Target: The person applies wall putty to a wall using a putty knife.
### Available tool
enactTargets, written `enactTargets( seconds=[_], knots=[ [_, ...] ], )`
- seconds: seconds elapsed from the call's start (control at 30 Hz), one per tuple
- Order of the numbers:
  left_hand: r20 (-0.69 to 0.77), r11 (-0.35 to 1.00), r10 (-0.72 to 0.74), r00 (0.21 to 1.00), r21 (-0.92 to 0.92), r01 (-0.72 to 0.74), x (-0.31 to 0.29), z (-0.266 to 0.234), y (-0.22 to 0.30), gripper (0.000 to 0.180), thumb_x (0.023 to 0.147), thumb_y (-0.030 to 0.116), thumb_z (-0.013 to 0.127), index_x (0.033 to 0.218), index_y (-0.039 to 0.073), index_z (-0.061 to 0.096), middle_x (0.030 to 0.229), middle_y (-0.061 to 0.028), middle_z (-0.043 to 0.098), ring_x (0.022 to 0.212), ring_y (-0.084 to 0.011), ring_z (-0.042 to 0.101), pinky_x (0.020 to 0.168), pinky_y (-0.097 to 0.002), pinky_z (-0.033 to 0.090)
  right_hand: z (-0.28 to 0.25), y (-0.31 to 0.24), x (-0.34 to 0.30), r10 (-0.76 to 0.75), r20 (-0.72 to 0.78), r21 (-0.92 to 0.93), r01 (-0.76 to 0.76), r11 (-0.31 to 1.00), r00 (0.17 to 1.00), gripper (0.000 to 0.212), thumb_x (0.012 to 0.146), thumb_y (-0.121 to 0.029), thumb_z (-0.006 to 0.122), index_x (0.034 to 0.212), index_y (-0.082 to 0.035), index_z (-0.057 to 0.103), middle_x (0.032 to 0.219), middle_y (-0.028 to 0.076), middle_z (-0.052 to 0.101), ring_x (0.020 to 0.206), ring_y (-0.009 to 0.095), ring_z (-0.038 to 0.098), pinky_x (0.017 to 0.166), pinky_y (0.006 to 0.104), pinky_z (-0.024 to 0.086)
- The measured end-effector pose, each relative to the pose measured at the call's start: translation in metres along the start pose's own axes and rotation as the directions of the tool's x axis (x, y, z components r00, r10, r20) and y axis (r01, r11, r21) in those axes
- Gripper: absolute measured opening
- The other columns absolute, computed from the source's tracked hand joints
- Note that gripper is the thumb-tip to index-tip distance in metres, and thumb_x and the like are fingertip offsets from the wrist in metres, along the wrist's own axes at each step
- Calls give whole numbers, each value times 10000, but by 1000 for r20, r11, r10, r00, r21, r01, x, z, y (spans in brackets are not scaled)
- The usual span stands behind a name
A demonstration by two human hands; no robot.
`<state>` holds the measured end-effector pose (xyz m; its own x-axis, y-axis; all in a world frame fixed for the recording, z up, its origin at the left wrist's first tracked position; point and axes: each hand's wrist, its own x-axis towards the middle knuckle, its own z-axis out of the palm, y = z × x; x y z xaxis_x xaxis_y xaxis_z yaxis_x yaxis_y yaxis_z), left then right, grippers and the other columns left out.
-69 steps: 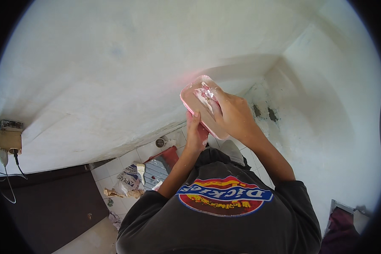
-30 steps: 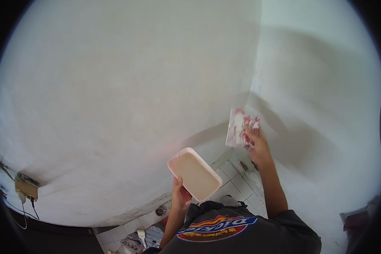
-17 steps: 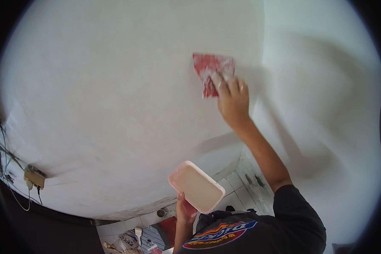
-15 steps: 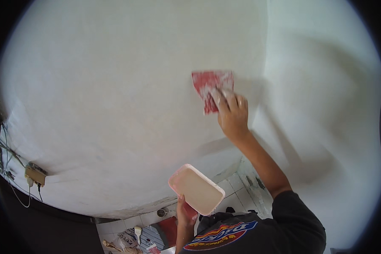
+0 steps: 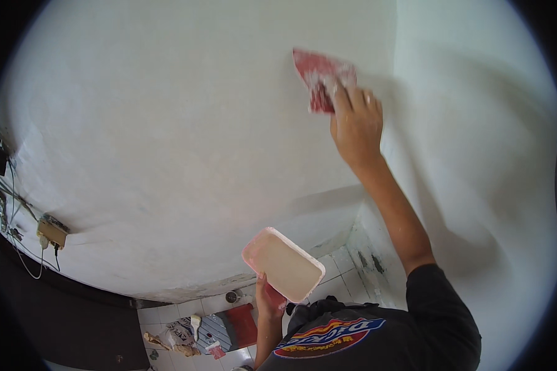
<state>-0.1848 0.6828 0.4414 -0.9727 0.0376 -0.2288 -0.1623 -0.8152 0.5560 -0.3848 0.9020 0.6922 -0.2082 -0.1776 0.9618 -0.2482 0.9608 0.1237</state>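
Note:
My right hand (image 5: 358, 123) is closed on a red putty spreader (image 5: 325, 77), which is smeared with white paste. Its wide edge lies against the pale wall (image 5: 198, 123), close to the corner on the right. Lower down, my left hand (image 5: 270, 300) grips the near left side of a rectangular tub (image 5: 288, 266) with a pale coating over its surface and rim. My thumb rests on the rim; the other fingers are hidden beneath. A bit of red shows by that palm.
A cream socket box (image 5: 52, 232) with plugs and cables hangs at the wall's left. On the tiled floor lie a brush (image 5: 195, 324), another red spreader (image 5: 215, 350), a grey-and-red mat (image 5: 229, 328) and a crumpled bag (image 5: 179, 332). A small round cup (image 5: 232, 296) stands by the wall base.
My right hand has moved the spreader up the wall and slightly right, and the spreader has tilted. The tub in my left hand appears slightly higher, and the view has shifted a little.

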Motion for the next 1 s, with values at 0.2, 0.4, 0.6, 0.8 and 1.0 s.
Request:
enactTargets(
  seconds=[0.2,0.4,0.6,0.8,1.0],
  knots=[
    [-7,999,-16,1000,-41,16,-2,-8,-4,598,962,394,530,1415,39,369,1350,-153,518,1225,-297,539,1026,-438,437,-12,-25,-62,-155,114,180,133,975,981,340,793,-64,620,1131,-95,640,982,65,612,858,258,579,734,400,446],
    [-27,999,-30,999,-27,29,-1,-15,-7,573,970,388,518,1405,40,380,1342,-145,528,1219,-288,544,1023,-434,438,-10,13,47,21,-113,149,-4,989,993,367,766,-59,644,1132,-84,627,993,87,618,862,299,599,749,418,475],
    [-71,999,39,997,-8,-39,-7,-15,-8,586,959,412,506,1374,4,428,1311,-153,556,1192,-299,561,990,-428,467,-7,-5,9,-128,-66,13,129,992,990,311,770,-75,639,1079,-80,671,942,71,628,826,257,606,713,371,500],
    [-8,1000,-14,1000,-27,14,-12,-31,6,561,972,379,526,1401,45,387,1336,-128,540,1232,-276,534,1016,-443,442,-21,-29,-43,-228,75,256,203,945,971,309,752,-62,640,1059,-69,681,920,65,630,807,245,607,718,371,500],
    [15,998,-18,1000,53,17,-20,-37,8,573,972,355,530,1434,79,334,1357,-124,509,1234,-276,531,1019,-439,447,-33,10,5,41,-150,115,-24,993,988,303,714,-43,673,1017,-38,674,972,119,644,835,311,607,725,393,488]
  ],
)
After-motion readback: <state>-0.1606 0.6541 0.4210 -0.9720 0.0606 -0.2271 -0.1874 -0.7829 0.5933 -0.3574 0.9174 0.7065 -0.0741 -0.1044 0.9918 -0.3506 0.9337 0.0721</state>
